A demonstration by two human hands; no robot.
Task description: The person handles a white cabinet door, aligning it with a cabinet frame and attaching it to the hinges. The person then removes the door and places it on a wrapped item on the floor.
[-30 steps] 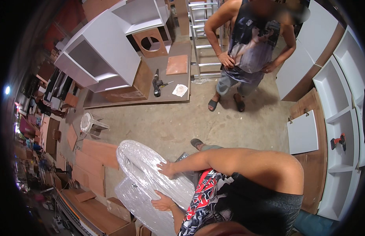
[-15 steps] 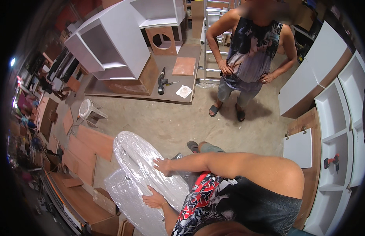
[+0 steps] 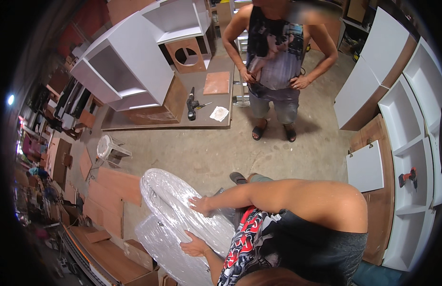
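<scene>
A long, pale piece with a rounded end, wrapped in clear plastic (image 3: 166, 190), lies in front of me at the lower middle. Beside its lower left edge is a flatter plastic-wrapped panel (image 3: 156, 238); whether the two are joined I cannot tell. My right hand (image 3: 200, 205) rests open on the rounded piece, fingers spread over the film. Lower down, my left hand (image 3: 194, 244) lies open across the wrapping, thumb apart from the fingers. Neither hand is closed around anything.
Another person (image 3: 278, 62) stands ahead, hands on hips. A low platform (image 3: 216, 123) bears white cabinets (image 3: 144, 52), a power drill (image 3: 192, 105) and a wooden square (image 3: 216, 83). White shelving (image 3: 406, 157) lines the right, a white stool (image 3: 111, 148) the left. Brown boards (image 3: 104, 205) lie nearby.
The whole view has shifted slightly. Both hands stay on the plastic wrapping, with little movement over it.
</scene>
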